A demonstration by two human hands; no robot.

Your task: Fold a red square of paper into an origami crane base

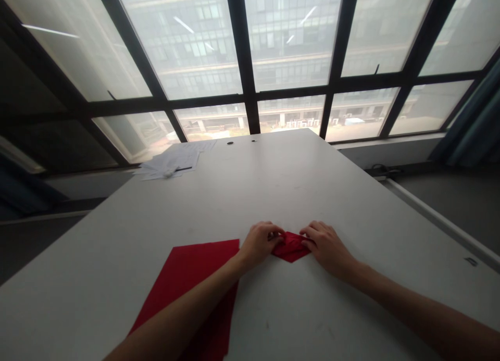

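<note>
A small piece of folded red paper lies on the white table, with a point toward me and creases across its middle. My left hand grips its left side, thumb and fingers closed at the edge. On the opposite side my right hand pinches the right corner between thumb and fingers. Both hands rest low, close to the tabletop, and cover the paper's side corners. Under my left forearm lies a larger flat red sheet, partly hidden by the arm.
The white table stretches away to large windows. Loose white papers with a dark pen lie at the far left. A round hole sits near the far edge. Blue curtains hang at the right.
</note>
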